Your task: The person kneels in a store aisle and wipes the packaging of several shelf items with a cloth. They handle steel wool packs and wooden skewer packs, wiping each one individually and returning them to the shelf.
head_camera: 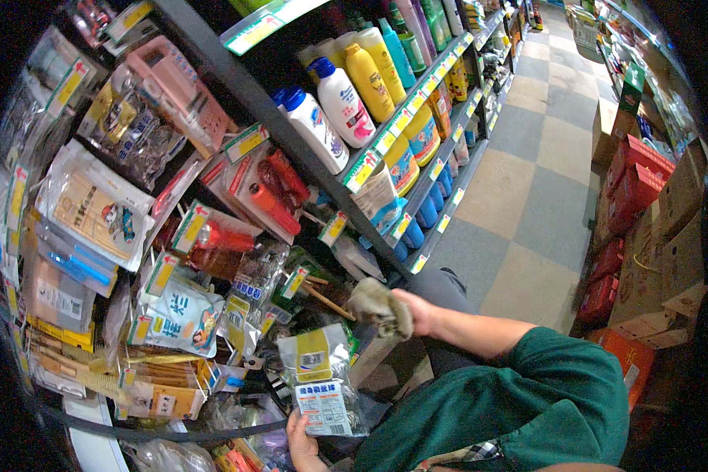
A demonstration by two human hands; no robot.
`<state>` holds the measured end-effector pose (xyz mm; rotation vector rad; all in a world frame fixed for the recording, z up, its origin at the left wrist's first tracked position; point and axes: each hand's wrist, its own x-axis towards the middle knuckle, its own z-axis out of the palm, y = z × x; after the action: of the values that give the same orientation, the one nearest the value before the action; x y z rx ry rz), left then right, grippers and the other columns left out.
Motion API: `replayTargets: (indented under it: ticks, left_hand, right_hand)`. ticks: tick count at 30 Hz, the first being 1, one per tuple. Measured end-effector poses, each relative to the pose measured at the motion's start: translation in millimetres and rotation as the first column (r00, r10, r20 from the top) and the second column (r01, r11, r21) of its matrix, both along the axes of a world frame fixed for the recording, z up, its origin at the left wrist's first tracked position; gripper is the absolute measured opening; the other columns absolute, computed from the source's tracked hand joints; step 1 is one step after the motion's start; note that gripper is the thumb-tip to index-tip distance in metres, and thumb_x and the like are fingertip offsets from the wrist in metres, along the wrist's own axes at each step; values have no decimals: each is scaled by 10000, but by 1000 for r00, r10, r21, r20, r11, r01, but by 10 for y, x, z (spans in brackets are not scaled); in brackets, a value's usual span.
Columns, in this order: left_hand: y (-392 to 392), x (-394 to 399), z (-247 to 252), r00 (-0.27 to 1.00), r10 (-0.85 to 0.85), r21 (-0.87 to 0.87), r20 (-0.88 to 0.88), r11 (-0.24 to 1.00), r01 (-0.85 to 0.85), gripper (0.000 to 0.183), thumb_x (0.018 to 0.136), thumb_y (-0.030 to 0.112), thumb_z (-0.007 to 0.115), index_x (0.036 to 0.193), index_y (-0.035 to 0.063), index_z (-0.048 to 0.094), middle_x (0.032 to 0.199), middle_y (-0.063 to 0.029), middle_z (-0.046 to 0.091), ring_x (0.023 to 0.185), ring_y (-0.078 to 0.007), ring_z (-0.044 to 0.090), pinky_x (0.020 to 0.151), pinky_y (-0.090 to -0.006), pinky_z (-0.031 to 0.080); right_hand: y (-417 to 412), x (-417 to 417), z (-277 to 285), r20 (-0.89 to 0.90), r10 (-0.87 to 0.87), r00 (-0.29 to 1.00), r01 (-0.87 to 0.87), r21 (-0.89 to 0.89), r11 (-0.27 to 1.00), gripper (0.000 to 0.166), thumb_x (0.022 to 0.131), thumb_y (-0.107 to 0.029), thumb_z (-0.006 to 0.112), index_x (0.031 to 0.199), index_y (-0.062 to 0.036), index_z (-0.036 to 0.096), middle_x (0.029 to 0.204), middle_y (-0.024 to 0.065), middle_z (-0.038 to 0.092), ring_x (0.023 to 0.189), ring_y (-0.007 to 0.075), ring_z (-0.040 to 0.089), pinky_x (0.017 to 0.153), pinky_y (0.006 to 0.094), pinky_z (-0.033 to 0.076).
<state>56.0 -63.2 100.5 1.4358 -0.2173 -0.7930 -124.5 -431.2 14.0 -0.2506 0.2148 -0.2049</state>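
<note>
My left hand [302,441] grips the lower edge of a clear plastic packet of steel wool scourers [324,377]. The packet has a yellow and silver header and a printed white label, turned up toward me. In my right hand [418,312] is a bunched, greyish-brown cloth [380,308], held a little beyond the packet and apart from it. Close to the cloth, wooden handles [328,300] stick out from the hanging goods. A similar scourer packet [245,301] hangs on the rack, left of the one I hold.
Hooks with price tags carry bagged wooden sticks [97,203], red-handled tools [274,200] and a pink plastic item [180,94]. A shelf edge [410,112] holds shampoo bottles [345,103]. Cardboard boxes [655,265] and red cases [637,177] line the checkered aisle floor [507,194].
</note>
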Motion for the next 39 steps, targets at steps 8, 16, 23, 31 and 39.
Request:
replayTargets:
  ticks: [8,16,23,31,39]
  left_hand:
    - [380,-36,-324,994,62,141,-85,989,-50,308,861,147,647,1140,18,618,1007,-64,693,869,-190,659,775,-334,527]
    - [367,-216,-212,998,63,72,-32,996,-60,275,857,146,658,1104,25,647,1003,-51,689,916,-166,636,836,-319,487]
    - [551,5,-521,998,-56,54,-26,997,57,300,867,172,642,1125,20,635,1031,-43,681,940,-159,628,866,-307,468]
    - [135,212,-478,936,-345,91,70,936,339,383,852,121,699,1195,-23,608,1088,-63,665,963,-148,609,887,-304,465]
    - [-1493,-29,23,662,-728,209,179,686,697,590,799,257,774,1271,-40,580,1107,-98,670,972,-169,626,893,-312,478]
  right_hand:
    - [-101,-701,422,106,-224,969,199,207,958,452,999,-448,422,1306,-147,562,1151,132,656,798,337,670,632,427,598]
    - [22,-431,299,143,-184,972,173,85,981,400,1009,-354,448,1284,-87,562,1124,139,671,842,306,692,706,412,605]
    - [136,-339,325,182,-158,971,144,87,986,592,945,-578,450,1321,-128,535,1178,145,644,876,338,678,748,453,589]
    - [43,-876,503,162,-293,942,300,-17,954,812,801,-702,580,1380,-140,488,1250,138,601,1017,317,618,850,483,533]
    - [-301,-1914,859,287,-505,814,542,-62,838,640,917,-505,580,1398,-98,466,1296,170,578,1030,375,621,848,494,555]
